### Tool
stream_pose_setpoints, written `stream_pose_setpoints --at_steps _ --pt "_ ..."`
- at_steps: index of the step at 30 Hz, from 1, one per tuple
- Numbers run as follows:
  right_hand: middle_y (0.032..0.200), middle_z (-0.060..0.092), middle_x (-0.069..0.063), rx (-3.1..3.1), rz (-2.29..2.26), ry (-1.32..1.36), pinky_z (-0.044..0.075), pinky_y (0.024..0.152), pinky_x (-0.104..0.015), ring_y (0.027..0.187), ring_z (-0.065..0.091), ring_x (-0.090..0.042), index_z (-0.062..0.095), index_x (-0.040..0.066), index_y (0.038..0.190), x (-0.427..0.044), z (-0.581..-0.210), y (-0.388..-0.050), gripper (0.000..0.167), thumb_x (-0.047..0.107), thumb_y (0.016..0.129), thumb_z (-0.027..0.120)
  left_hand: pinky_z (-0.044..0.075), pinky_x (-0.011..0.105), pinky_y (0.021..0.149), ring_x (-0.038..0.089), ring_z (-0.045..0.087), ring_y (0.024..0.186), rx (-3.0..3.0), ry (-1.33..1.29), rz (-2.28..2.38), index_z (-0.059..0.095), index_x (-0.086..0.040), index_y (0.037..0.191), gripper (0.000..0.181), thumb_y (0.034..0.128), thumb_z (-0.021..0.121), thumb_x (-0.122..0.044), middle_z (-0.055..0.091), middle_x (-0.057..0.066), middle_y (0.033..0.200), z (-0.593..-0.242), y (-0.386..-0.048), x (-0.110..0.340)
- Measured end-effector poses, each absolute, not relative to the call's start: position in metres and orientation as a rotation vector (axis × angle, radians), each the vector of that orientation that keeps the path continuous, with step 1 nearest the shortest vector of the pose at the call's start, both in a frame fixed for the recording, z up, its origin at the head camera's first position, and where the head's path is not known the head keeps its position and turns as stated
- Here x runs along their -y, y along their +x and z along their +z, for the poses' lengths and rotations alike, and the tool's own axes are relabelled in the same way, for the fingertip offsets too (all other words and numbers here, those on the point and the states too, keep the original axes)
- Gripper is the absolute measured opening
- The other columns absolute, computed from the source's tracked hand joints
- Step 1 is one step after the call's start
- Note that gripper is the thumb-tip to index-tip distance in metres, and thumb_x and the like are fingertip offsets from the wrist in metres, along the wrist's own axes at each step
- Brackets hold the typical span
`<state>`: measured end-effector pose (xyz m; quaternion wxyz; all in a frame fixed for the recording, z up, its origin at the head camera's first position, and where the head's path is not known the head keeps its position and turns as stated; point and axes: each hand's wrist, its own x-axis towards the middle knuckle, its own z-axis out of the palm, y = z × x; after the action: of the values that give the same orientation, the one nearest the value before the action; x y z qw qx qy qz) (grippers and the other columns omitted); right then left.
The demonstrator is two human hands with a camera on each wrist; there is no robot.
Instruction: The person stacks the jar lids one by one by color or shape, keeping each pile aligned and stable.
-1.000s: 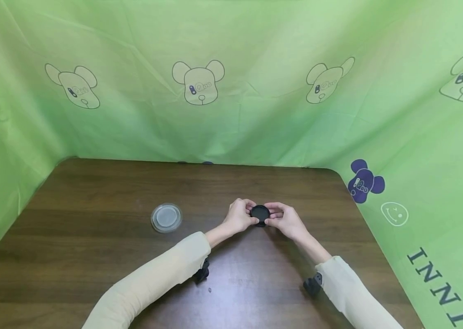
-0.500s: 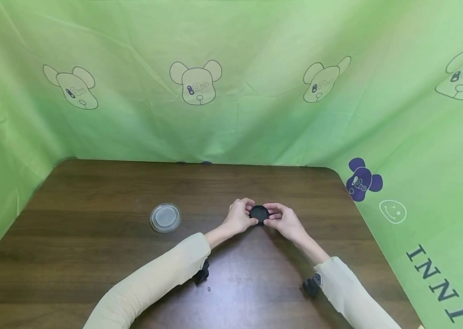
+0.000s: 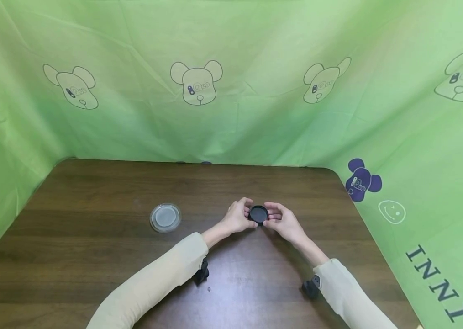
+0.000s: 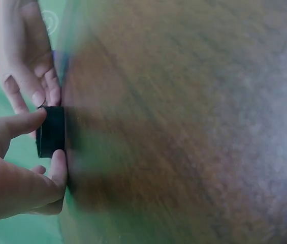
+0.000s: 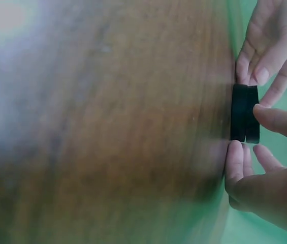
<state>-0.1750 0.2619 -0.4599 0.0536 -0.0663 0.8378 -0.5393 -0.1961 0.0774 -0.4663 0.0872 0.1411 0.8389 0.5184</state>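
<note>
A small round black case (image 3: 258, 214), its top face shallow and recessed, sits on the table between both hands. In the right wrist view a seam parts the case (image 5: 240, 113) into two stacked layers. My left hand (image 3: 237, 217) holds its left side, the thumb near the front rim and the fingers behind. From the right, my right hand (image 3: 286, 222) grips it, its thumb on the upper layer and a fingertip low on the side. To the left lies a clear round lid or dish (image 3: 165, 218), with neither hand near it.
The brown wooden table (image 3: 92, 256) has rounded far corners. Green printed curtain (image 3: 256, 128) hangs along its back and sides. A tiny dark speck (image 3: 209, 289) lies near the front, and black cameras (image 3: 201, 273) sit under the sleeves.
Both hands and the black case have shifted very slightly to the left in the head view. The clear round piece has stayed in place.
</note>
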Motion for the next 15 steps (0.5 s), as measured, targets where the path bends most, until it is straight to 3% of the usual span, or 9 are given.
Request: stream_pose_setpoints --at_steps 5,8,15 --pt "0.116 0.055 -0.032 -2.498 -1.687 -0.22 0.047 0.08 -0.016 0.104 0.056 -0.041 0.045 -0.012 0.133 -0.263 -0.458 -0.174 0.057 -0.009 0.081 0.068 0.048 0.031 0.084 0.023 0.057 0.096 -2.471 0.384 1.535 0.052 0.001 0.129 0.065 0.0713 0.082 -0.003 0.057 0.012 0.103 -0.465 -0.196 -0.07" --pt "0.12 0.054 -0.031 -2.491 -1.636 -0.185 0.047 0.083 -0.019 0.109 0.055 -0.04 0.044 -0.01 0.136 -0.267 -0.456 -0.173 0.056 -0.001 0.086 0.067 0.048 0.035 0.086 0.025 0.057 0.1 -2.402 0.365 1.548 0.05 0.002 0.131 0.062 0.0773 0.079 -0.008 0.056 0.015 0.109 -0.463 -0.195 -0.064" --pt "0.127 0.049 -0.032 -2.544 -1.424 -0.125 0.045 0.094 -0.041 0.116 0.051 -0.042 0.041 -0.008 0.139 -0.277 -0.439 -0.172 0.052 0.014 0.095 0.06 0.046 0.044 0.093 0.032 0.054 0.113 -2.176 0.334 1.591 0.042 -0.002 0.14 0.057 0.092 0.066 -0.023 0.053 0.021 0.125 -0.455 -0.193 -0.039"
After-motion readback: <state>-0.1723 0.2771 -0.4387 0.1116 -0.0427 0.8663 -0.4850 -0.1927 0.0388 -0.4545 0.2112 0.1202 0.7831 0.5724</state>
